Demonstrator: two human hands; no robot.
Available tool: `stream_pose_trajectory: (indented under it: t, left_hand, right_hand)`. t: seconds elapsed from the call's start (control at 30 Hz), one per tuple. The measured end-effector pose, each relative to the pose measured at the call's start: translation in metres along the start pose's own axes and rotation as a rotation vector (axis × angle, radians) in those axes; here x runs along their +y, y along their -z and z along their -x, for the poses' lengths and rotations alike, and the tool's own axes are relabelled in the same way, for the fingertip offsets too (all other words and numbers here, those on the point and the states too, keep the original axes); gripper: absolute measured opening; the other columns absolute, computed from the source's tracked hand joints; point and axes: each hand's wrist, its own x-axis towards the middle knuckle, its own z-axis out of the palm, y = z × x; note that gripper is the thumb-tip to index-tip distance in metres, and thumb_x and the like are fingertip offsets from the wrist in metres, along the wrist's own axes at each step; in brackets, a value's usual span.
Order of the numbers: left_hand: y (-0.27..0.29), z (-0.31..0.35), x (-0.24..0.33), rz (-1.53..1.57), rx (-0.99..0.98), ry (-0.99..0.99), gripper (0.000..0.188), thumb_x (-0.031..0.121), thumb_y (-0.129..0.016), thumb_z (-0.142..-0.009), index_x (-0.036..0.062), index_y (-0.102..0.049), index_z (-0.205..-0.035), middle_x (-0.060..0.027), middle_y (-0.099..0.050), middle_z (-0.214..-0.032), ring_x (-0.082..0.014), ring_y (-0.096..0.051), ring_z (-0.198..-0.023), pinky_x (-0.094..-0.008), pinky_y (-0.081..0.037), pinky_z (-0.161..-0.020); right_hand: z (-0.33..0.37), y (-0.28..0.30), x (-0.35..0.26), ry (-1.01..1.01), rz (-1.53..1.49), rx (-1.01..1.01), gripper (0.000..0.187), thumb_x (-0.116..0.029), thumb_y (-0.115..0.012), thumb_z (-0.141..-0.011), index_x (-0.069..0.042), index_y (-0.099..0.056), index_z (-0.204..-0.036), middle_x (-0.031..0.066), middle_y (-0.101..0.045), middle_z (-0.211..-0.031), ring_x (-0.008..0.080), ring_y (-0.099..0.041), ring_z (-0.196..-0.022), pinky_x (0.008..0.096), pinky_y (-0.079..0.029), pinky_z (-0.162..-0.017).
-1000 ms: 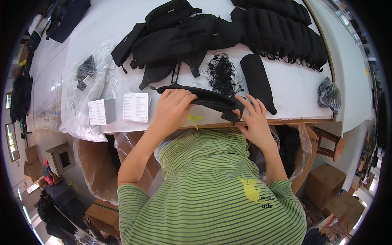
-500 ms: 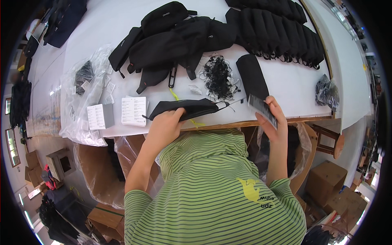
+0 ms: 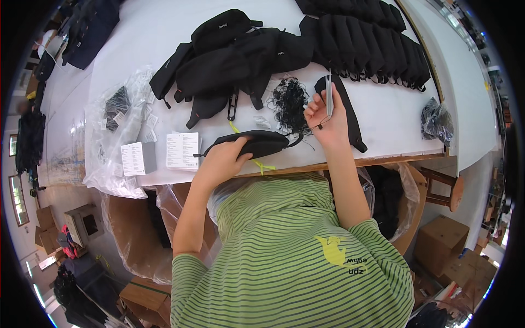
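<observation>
My left hand (image 3: 224,159) is closed on a small black pouch (image 3: 261,143) near the table's front edge, its thumb and fingers gripping the pouch's left part. My right hand (image 3: 331,121) pinches a hang tag (image 3: 329,94), which stands upright, nearly edge-on. A thin dark cord (image 3: 321,124) shows by the right hand's fingers; its far end cannot be made out. To the left of that hand lies a tangle of black strings (image 3: 290,104). Behind it a long black pouch (image 3: 350,112) is partly covered by the hand. A yellow-green cord (image 3: 264,166) pokes out under the held pouch.
Two stacks of white printed cards (image 3: 182,150) (image 3: 133,158) stand at the left, beside a clear plastic bag (image 3: 117,142). A heap of black pouches (image 3: 224,63) lies farther back, with a row of black pouches (image 3: 372,49) at right. Another plastic bag (image 3: 436,123) sits near the right edge.
My right hand has moved left and up, turning the tag from a slanted face view to upright and edge-on. The left hand still grips the pouch, which has shifted slightly.
</observation>
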Motion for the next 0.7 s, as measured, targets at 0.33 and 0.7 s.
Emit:
stream_pose_trajectory:
  t: [0.33,0.7]
  left_hand:
    - [0.006,-0.003,-0.005,0.018,-0.081,-0.018,0.037,0.027,-0.059,-0.088,0.0027,-0.057,-0.115,-0.0209,-0.064,-0.091,-0.0382,-0.059,-0.088,-0.0427,-0.046,-0.077]
    - [0.002,-0.007,-0.012,-0.017,-0.012,-0.07,0.034,0.025,-0.058,-0.088,0.0016,-0.058,-0.112,-0.0199,-0.064,-0.083,-0.0369,-0.06,-0.083,-0.0441,-0.046,-0.074]
  right_hand:
    - [-0.003,0.024,0.004,-0.157,-0.014,-0.042,0.026,-0.029,-0.045,-0.093,-0.007,-0.047,-0.079,0.0007,-0.035,-0.06,0.0115,-0.028,-0.05,0.0255,-0.025,-0.048]
    - [0.032,0.013,0.002,-0.196,0.031,0.216,0.028,-0.039,-0.044,-0.093,-0.013,-0.054,-0.094,0.0015,-0.044,-0.072,0.0142,-0.04,-0.066,0.0272,-0.031,-0.057]
